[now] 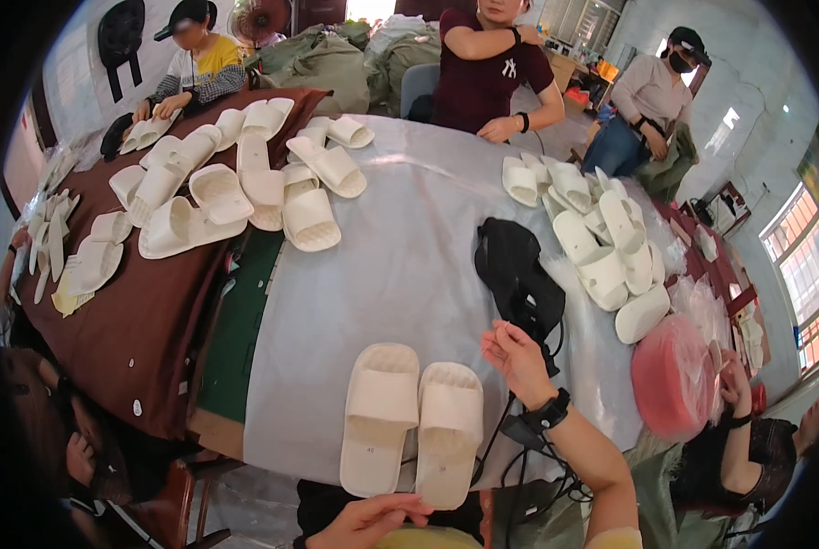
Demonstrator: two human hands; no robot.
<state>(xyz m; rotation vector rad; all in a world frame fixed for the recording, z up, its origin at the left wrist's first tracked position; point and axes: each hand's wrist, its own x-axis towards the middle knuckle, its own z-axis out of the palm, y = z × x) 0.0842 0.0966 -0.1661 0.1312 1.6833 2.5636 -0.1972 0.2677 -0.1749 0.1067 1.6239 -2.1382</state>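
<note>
Left fingers (398, 502) extended beside slipper (450, 425); right fingers (501, 343) half-curled

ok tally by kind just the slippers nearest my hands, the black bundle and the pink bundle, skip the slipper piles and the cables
White slippers: 2
Black bundle: 1
Pink bundle: 1
Total: 4

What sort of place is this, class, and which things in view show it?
Probably a small footwear workshop or packing room: pale slippers lie in numbers across covered tables, clear plastic wrapping sits at the right, and bulky green sacks are heaped behind.
</note>
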